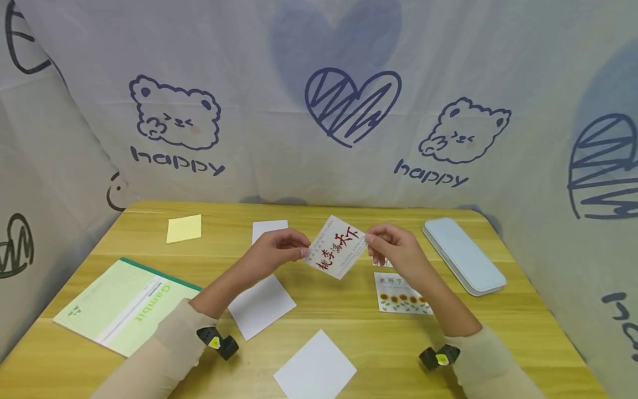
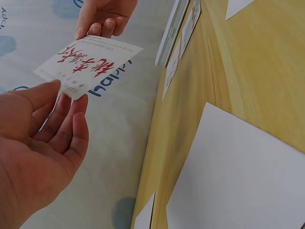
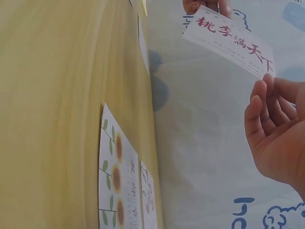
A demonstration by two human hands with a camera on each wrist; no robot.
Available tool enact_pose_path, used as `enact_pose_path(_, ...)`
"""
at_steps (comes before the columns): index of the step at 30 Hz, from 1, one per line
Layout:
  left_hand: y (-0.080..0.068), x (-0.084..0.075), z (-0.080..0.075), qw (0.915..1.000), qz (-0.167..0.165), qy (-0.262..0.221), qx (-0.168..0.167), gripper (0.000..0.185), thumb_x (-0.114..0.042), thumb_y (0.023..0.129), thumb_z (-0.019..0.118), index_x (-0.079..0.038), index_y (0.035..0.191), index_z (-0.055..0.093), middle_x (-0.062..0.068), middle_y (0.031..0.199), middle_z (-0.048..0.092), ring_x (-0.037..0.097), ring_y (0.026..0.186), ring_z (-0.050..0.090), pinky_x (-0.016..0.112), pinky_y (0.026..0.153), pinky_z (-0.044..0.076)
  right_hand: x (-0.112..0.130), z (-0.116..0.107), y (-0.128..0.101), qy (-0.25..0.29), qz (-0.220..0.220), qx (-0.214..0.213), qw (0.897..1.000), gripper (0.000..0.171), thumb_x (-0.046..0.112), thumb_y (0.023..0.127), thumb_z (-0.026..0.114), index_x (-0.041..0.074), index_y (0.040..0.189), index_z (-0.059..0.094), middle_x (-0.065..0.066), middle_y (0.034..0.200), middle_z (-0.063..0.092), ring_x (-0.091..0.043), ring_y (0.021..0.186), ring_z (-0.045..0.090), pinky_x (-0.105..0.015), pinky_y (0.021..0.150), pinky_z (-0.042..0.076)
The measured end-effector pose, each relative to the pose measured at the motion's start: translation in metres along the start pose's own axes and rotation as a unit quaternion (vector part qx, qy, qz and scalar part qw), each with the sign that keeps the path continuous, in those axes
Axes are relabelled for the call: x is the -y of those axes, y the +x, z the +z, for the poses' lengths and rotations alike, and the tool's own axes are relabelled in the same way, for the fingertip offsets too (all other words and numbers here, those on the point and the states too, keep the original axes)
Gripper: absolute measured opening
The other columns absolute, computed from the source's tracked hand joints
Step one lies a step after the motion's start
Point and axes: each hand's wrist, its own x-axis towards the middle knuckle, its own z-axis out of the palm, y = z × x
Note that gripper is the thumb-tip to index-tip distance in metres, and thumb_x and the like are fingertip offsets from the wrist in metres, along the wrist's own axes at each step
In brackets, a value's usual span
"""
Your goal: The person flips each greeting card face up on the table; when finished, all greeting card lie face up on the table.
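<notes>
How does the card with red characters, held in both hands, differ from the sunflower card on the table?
The card with red characters is held above the table, tilted, pinched by the left hand and right hand; the sunflower card lies flat on the wooden table, untouched. The first bears large red and black characters; the second has a row of sunflowers under small grey text. Both are white printed cards.

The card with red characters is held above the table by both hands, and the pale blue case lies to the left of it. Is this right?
Not quite. Both hands, left hand and right hand, do hold the card above the table, but the pale blue case lies to its right, as the head view shows.
</notes>
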Motion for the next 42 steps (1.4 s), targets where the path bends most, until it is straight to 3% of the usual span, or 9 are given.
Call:
enact_pose_path(4,0.0,0.002,0.0,1.0,0.0,-0.009,-0.003,0.019,-0.015,0.09,0.067,-0.007,0.107,0.065,0.01,0.102,0.068,0.022,0.096,0.064,0.05,0.092,0.048,-0.001,0.001,0.0,0.024,0.009,-0.002,1.0,0.033,0.034,0.092,0.064,0.004,0.104,0.06,-0.015,0.08,0.062,-0.019,0.063,0.056,-0.031,0.057,0.052)
enact_pose_path(7,0.0,0.001,0.0,0.9999,0.005,-0.002,-0.011,0.017,-0.013,0.09,0.066,-0.008,0.106,0.065,0.009,0.101,0.067,0.022,0.095,0.063,0.051,0.091,0.047,0.0,0.002,0.001,0.007,0.007,-0.002,1.0,0.033,0.034,0.092,0.063,0.004,0.105,0.06,-0.017,0.083,0.062,-0.024,0.064,0.056,-0.031,0.057,0.051)
enact_pose_path(12,-0.001,-0.002,-0.001,0.9995,0.008,0.026,-0.019,0.017,-0.013,0.091,0.064,-0.009,0.108,0.066,0.007,0.105,0.065,0.021,0.093,0.061,0.047,0.089,0.05,0.003,0.004,0.001,-0.092,-0.014,-0.015,0.996,0.034,0.039,0.092,0.062,0.014,0.115,0.062,-0.01,0.097,0.064,-0.028,0.08,0.059,-0.033,0.065,0.052)
enact_pose_path(16,0.0,-0.005,-0.001,0.9985,0.014,0.053,-0.007,0.017,-0.013,0.091,0.064,-0.01,0.107,0.067,0.006,0.107,0.065,0.02,0.091,0.061,0.044,0.086,0.051,0.004,0.01,0.001,-0.165,-0.045,0.004,0.985,0.039,0.041,0.092,0.062,0.023,0.125,0.057,0.002,0.103,0.065,-0.016,0.093,0.059,-0.032,0.075,0.051)
enact_pose_path(21,0.006,-0.007,0.0,0.9952,0.022,0.095,0.011,0.015,-0.015,0.092,0.062,-0.013,0.106,0.068,0.004,0.105,0.064,0.02,0.089,0.06,0.035,0.079,0.051,0.002,0.017,0.003,-0.196,-0.066,0.045,0.977,0.034,0.039,0.092,0.062,0.027,0.123,0.06,0.007,0.093,0.065,-0.017,0.083,0.061,-0.03,0.069,0.052)
enact_pose_path(26,0.011,-0.01,-0.002,0.9936,0.013,0.112,0.007,0.017,-0.015,0.092,0.063,-0.012,0.108,0.067,0.005,0.106,0.064,0.021,0.092,0.059,0.032,0.078,0.05,-0.002,0.015,0.01,-0.208,-0.053,0.052,0.975,0.026,0.037,0.093,0.062,0.027,0.117,0.064,0.006,0.084,0.065,-0.027,0.074,0.061,-0.031,0.058,0.051)
enact_pose_path(32,0.031,-0.002,-0.001,0.9868,0.006,0.162,-0.004,0.015,-0.013,0.091,0.065,-0.014,0.106,0.068,0.001,0.1,0.065,0.018,0.091,0.059,0.031,0.077,0.05,-0.011,0.006,0.026,-0.242,-0.032,0.046,0.969,0.026,0.027,0.093,0.063,0.02,0.118,0.064,0.001,0.087,0.063,-0.027,0.071,0.059,-0.032,0.055,0.048)
enact_pose_path(37,0.057,0.009,-0.002,0.9802,0.004,0.198,-0.004,0.013,-0.014,0.09,0.066,-0.015,0.103,0.069,0.0,0.098,0.065,0.016,0.09,0.058,0.03,0.076,0.049,-0.022,0.0,0.042,-0.275,-0.01,0.053,0.96,0.023,0.024,0.093,0.064,0.021,0.115,0.063,0.0,0.091,0.063,-0.019,0.07,0.059,-0.032,0.058,0.05)
enact_pose_path(42,0.083,0.024,0.0,0.9755,-0.013,0.219,0.008,0.013,-0.011,0.089,0.066,-0.011,0.102,0.068,0.002,0.098,0.065,0.016,0.09,0.058,0.03,0.076,0.048,-0.036,-0.003,0.06,-0.308,0.024,0.072,0.948,0.019,0.022,0.093,0.064,0.018,0.111,0.062,0.0,0.094,0.061,-0.02,0.068,0.06,-0.032,0.057,0.051)
